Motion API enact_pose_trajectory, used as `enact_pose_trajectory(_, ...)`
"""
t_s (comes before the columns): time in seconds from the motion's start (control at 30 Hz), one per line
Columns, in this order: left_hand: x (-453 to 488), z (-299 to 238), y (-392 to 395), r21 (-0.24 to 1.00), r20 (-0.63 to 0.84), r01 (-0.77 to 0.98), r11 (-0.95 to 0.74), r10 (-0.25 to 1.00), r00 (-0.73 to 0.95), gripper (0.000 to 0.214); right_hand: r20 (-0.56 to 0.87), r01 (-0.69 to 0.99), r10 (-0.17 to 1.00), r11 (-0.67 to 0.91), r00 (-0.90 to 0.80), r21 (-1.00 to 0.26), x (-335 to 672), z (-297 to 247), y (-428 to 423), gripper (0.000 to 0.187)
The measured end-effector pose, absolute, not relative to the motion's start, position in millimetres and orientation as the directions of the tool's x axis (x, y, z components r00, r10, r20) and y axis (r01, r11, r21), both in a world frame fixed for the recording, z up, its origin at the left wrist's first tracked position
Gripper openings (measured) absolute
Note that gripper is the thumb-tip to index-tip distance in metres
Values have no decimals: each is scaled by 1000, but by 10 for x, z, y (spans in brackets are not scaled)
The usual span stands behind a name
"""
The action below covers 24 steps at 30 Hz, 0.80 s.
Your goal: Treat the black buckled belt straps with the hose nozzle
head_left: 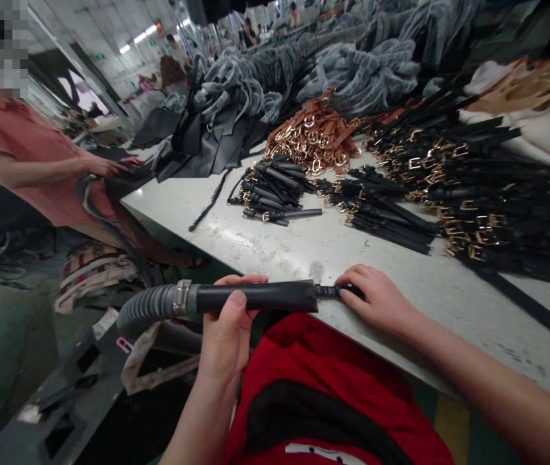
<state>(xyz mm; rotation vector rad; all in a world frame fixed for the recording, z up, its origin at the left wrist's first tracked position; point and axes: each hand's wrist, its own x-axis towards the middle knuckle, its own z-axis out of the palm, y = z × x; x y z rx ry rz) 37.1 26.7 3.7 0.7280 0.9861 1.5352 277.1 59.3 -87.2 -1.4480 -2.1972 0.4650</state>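
Left hand (230, 323): curled round black nozzle (279, 296) | Right hand (376, 296): gripping black strap (327, 292)

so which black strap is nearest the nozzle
The black strap in the right hand, its end by the nozzle; the other black straps lie farther off.

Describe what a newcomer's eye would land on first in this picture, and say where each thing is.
Probably the black tube gripped in the left hand, near the middle, with the right hand holding a small dark strap at its open end. Beyond them on the pale table, a heap of brown straps stands out beside piles of black straps. Bright red clothing fills the bottom centre.
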Motion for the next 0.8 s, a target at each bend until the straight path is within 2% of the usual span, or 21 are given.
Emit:
enact_pose_trajectory(0.2,750,-7,447,959,-18,-283,-16,993,-120,30,167,795,933,360,-320,-488,2781,-891,595,18)
enact_pose_trajectory(0.47,839,46,450,995,46,-82,-54,995,-87,25,147,782,949,313,-278,-538,2772,-900,590,21)
enact_pose_trajectory(0.8,871,16,422,972,-33,-236,-1,990,-138,30,153,789,949,314,-276,-528,2766,-924,607,16)
